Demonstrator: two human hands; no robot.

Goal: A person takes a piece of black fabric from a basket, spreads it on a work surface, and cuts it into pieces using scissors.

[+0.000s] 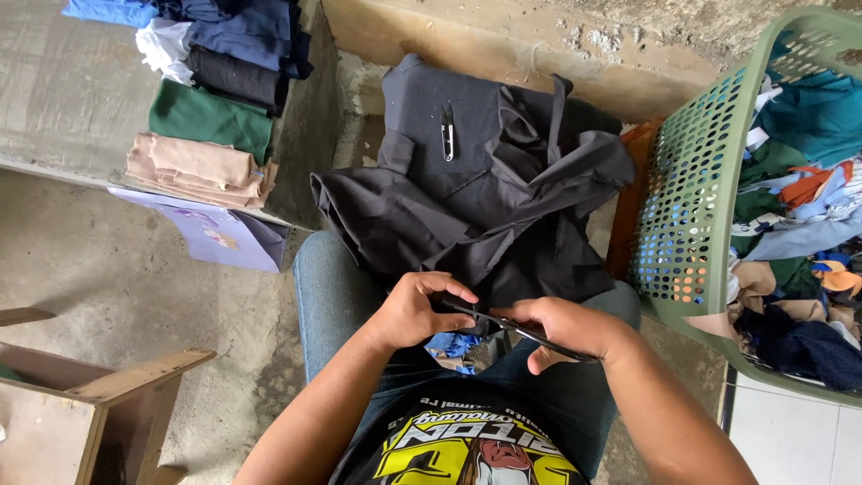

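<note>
Sitting at the far left, a wooden stool (pixel 108 395) stands on the concrete floor (pixel 180 287). Beyond it a concrete ledge (pixel 63 99) carries a row of folded cloths (pixel 211 99) in beige, green, black, white and blue along its right edge, with a pale purple bag (pixel 220 235) leaning under that edge.

At the centre a dark grey garment (pixel 467 198) is spread over the person's lap and onto the floor ahead, and a small thread snipper (pixel 447 131) lies on its upper part. The left hand (pixel 413 310) has its fingers curled, pinching the near hem of the garment. Just beside it, the right hand (pixel 561 328) is clenched around a pair of dark scissors (pixel 503 325), whose blades point left toward the left hand's fingertips at the hem. Blue scraps (pixel 453 344) lie between the knees, below both hands.

At the right edge a green perforated basket (pixel 691 180) holds mixed coloured fabric pieces (pixel 799 198), standing close against the garment.
</note>
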